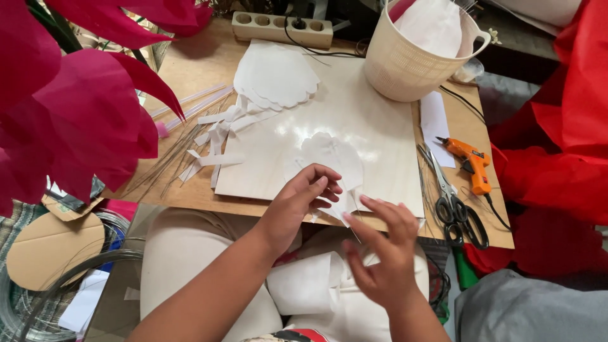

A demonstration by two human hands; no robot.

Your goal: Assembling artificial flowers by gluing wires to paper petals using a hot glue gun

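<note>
Pinching a thin wire [354,218] with my right hand [383,253], left hand [301,199] fingers curled onto the white paper petal [332,158].
Petal lies on the pale board [354,114] at the table's near edge, scissors [453,202] just right.

Soft, even daylight fills the scene, bright but not harsh. A glossy pale board [354,126] on the worktop [190,69] throws back a patch of white glare near its middle. Shadows under the hands are faint. The right hand [383,253] is smeared with motion blur, and the red paper petals [82,107] close by at the left look soft.
</note>
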